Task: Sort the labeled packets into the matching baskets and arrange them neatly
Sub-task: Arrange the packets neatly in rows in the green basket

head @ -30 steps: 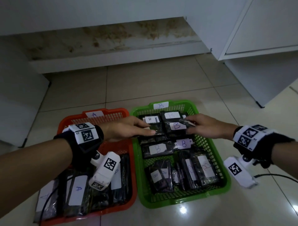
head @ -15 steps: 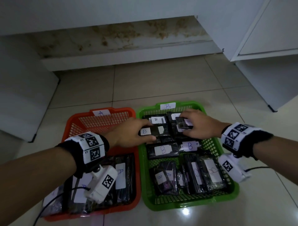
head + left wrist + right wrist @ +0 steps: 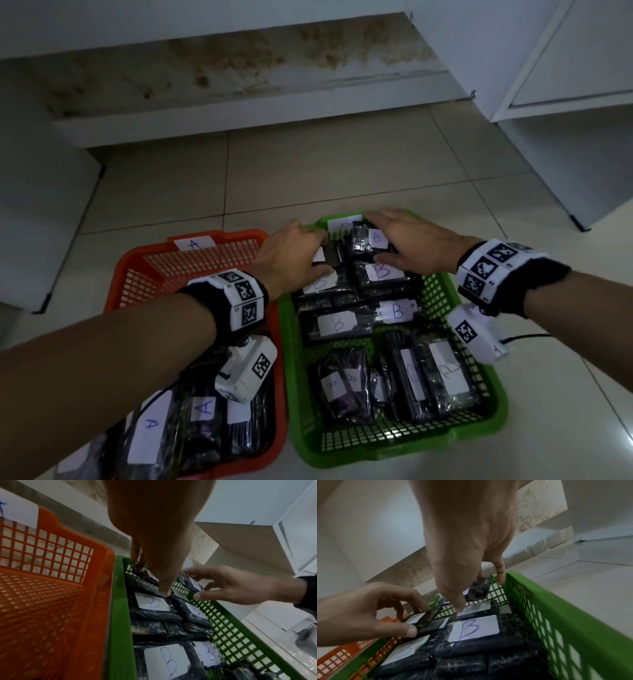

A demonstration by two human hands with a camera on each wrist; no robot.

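Now, since a second ago: both hands have moved from the middle of the green basket (image 3: 486, 409) to its far end, close under the basket's own "B" tag (image 3: 343, 223); the camera has tipped down a little, so the baskets sit lower in the head view.
Left hand (image 3: 291, 258): its fingers and thumb pinch a small dark packet (image 3: 426, 620) by the edges, at the far-left corner of the green basket; the thumb tip lies against the packet's near edge.
Left packet vs. grip: it is tilted, lifted off the labelled packets below it, with its white label partly hidden under the fingers.
Right hand (image 3: 416, 245): fingers curl over the far edge of a dark packet marked "B" (image 3: 371, 240), thumb at its near side; the little finger reaches down beside the green wall.
Right packet vs. grip: it stands propped against the far mesh wall, under the palm, just beyond the flat "B" packet (image 3: 475, 628).
Other B packets: dark bags with white "B" labels fill the green basket in rows, lying flat.
Orange basket (image 3: 137, 270): it touches the green basket's left side; its far half shows bare mesh, and dark "A" packets (image 3: 202, 409) lie at its near end.
Floor (image 3: 308, 171): pale tiles, white cabinets around.
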